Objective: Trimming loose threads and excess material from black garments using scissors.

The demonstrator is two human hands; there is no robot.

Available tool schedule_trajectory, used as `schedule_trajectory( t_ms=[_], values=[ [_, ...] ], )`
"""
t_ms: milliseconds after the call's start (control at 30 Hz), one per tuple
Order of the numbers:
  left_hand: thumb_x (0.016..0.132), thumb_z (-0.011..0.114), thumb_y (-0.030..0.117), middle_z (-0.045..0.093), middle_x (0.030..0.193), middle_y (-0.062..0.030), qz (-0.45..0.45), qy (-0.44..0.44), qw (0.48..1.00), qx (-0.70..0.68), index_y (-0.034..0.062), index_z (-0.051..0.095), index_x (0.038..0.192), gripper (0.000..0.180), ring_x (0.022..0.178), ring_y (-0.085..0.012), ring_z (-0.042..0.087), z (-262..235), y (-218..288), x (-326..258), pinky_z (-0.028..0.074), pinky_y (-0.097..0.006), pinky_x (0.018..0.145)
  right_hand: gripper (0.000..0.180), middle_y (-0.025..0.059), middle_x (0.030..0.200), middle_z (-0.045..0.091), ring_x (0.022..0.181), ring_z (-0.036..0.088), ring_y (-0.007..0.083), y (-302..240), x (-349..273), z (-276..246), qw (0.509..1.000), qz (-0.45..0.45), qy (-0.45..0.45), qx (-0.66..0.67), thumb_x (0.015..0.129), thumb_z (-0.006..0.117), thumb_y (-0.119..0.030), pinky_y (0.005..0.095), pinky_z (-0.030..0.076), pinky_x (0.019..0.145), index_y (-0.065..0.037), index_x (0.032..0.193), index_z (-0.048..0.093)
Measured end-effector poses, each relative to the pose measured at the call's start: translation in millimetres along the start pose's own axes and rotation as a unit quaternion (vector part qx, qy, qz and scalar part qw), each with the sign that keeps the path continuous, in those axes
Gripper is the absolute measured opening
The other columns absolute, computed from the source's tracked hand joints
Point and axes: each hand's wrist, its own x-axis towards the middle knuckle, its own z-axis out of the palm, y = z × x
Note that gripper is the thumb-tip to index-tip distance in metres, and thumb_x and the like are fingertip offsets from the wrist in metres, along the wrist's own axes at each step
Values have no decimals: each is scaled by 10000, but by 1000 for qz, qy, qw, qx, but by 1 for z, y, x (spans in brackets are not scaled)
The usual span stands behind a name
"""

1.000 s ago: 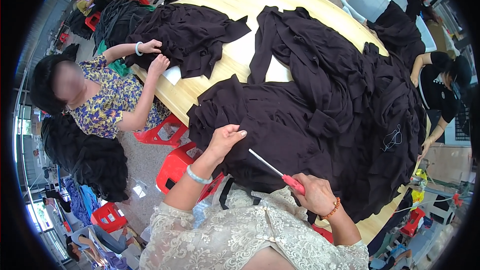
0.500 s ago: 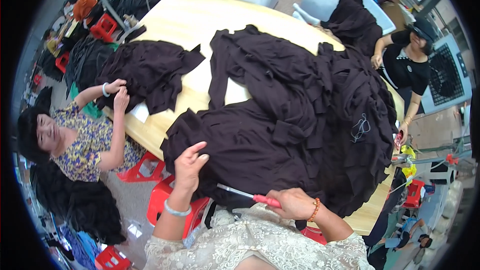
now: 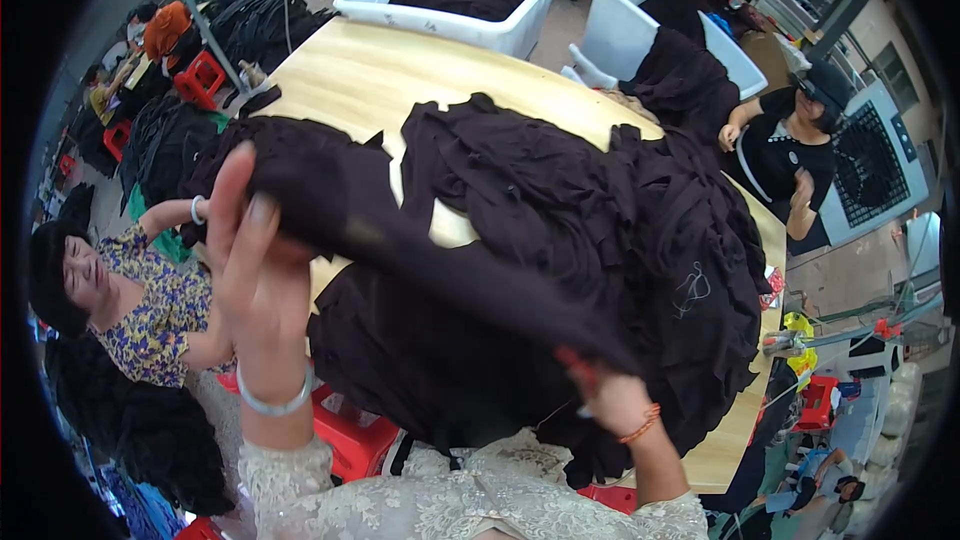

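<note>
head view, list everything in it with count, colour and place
table: 1, pale wood, centre
garment pile: uncounted, blackish, on table
lifted cloth: 1, blackish, blurred, across the middle
thread tangle: 1, pale, on the pile's right
plastic bins: at least 2, white, beyond the far edge
cloth heap: 1, black, lower left
stools: several, red, around the table and beyond
near co-workers: 2, floral top left, black top right
background people: several, too small to count surely
tool handle: 1, red, blurred, lower right
left hand: 1, pale bangle, raised at lifted cloth
right hand: 1, orange bracelet, at tool handle
</note>
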Motion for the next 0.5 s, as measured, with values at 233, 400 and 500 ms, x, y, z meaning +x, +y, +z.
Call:
schedule_trajectory(
  t_ms=[233,400,500],
  values=[
    [902,625,20,678,1046,-17,53,-55,996,-39,73,657,1125,231,915,-114,623,32,-62,128,486,-280,823,391,279,1190,584,1067,588,428,65,112,-104,937,-52,298,-177,970,531,-170,450,481,919,-18,1329,498],
    [872,680,100,636,947,5,-111,29,947,299,9,474,1350,529,814,-66,566,-20,-147,131,461,-231,720,250,248,923,659,832,649,429,67,147,-87,980,29,132,-144,920,623,-258,487,515,679,-34,1028,603],
    [887,683,128,628,1117,-92,-192,-53,893,404,-14,442,1385,571,979,-132,609,-73,-150,52,505,-278,849,222,186,614,609,553,648,292,37,107,-34,984,71,74,145,880,678,-213,384,496,537,-8,800,649]
  ],
)
